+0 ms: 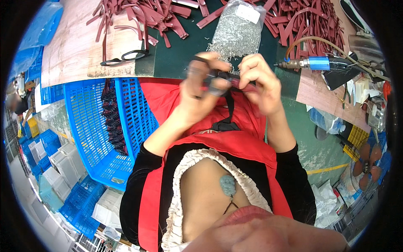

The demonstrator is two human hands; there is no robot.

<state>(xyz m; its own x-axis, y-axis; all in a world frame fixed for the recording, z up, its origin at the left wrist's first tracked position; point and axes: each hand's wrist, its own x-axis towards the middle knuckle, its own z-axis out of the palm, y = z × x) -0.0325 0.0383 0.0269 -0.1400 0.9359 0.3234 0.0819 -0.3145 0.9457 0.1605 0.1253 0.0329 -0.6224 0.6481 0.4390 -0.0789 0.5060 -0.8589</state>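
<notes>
Red cloth of an apron (pixel 245 126) lies beneath two hands working close together at the table's near edge. The left hand (pixel 194 98) is blurred, its fingers curled around a black eyeglass frame (pixel 224 76); how tightly they close cannot be told. The right hand (pixel 266 86) has fingers bent inward, thumb and fingertips pinched on a dark red piece (pixel 249 87) beside the frame. From the hands, a clear bag of small metal bits (pixel 237 35) lies at twelve o'clock, dark red temple piles at ten (pixel 147 17) and two, another black frame (pixel 126 57) at nine, a blue-bodied driver (pixel 317 63) at three, and a blue basket (pixel 79 126) at eight.
</notes>
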